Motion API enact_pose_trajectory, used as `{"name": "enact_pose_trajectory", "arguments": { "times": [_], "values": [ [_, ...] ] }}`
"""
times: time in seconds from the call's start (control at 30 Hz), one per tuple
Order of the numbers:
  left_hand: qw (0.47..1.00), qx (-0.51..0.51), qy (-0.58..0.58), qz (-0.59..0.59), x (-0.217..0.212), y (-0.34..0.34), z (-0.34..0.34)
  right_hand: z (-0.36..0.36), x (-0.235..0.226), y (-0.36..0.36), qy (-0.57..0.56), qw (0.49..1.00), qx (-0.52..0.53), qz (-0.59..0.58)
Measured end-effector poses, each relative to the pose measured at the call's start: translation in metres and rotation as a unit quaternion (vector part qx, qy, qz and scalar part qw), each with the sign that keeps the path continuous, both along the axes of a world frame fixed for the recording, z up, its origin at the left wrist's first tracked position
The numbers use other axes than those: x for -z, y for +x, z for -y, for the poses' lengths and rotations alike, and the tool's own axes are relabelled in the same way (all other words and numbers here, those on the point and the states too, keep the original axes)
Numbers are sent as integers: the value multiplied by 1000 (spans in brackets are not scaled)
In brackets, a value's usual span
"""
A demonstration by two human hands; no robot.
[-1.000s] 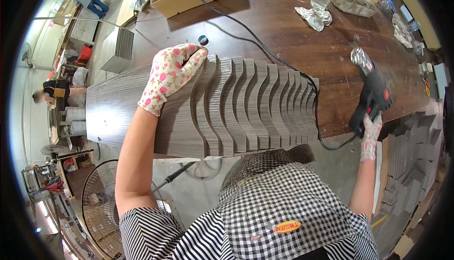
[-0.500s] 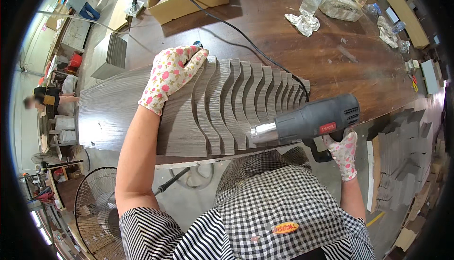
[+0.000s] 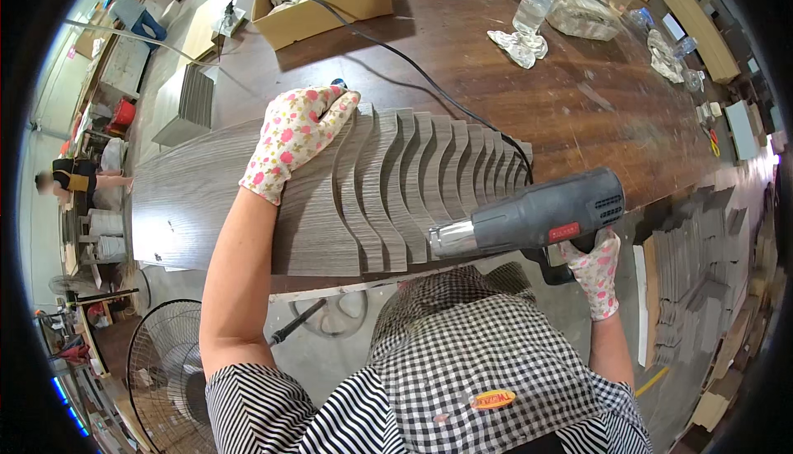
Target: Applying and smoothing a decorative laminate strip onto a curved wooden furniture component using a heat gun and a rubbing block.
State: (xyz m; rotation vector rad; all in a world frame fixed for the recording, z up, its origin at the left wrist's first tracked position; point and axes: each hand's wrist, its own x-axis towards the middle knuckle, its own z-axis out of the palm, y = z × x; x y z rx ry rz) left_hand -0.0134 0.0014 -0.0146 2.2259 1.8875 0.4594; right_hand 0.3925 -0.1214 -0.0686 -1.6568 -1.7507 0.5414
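My left hand [image 3: 296, 138] wears a glove with pink flowers. My arm is bare and stretches straight out from my shoulder. The hand lies flat on a grey wood panel [image 3: 206, 198]. My fingers [image 3: 334, 107] are spread and loose, not gripping anything. They just press down on the wood.

Right beside my left fingers, on their right, the panel turns into wavy slats [image 3: 413, 181]. The slats stand in a row like a fan, one after the other. My fingertips touch the first slat.

My right hand [image 3: 596, 270] wears the same kind of glove. It is low, near my tummy, with the elbow bent. Its fingers are closed tight around the handle of a grey heat gun [image 3: 529, 216]. The gun lies sideways above my right fingers. Its shiny nose points left, at the near edge of the slats, and is very close to them.

A black cord [image 3: 396, 53] runs across the brown tabletop [image 3: 578, 115], past my left fingers. Beyond my left fingers sits a cardboard box [image 3: 322, 0]. Far past my right fingers stands a clear bottle [image 3: 533, 0].
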Motion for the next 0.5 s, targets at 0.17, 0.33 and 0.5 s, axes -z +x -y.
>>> {"name": "enact_pose_trajectory", "arguments": {
  "times": [0.17, 0.33, 0.5],
  "values": [
    [1000, 4, 11, 1, -2, 2, -1, 2, 9, 3, 29, 998, 4, -62],
    [1000, 16, 3, 4, -3, 1, -1, 6, 2, 2, -40, 999, 21, -19],
    [1000, 13, -3, -4, -1, 0, -2, 8, 5, 3, -31, 999, 21, -14]
  ]
}}
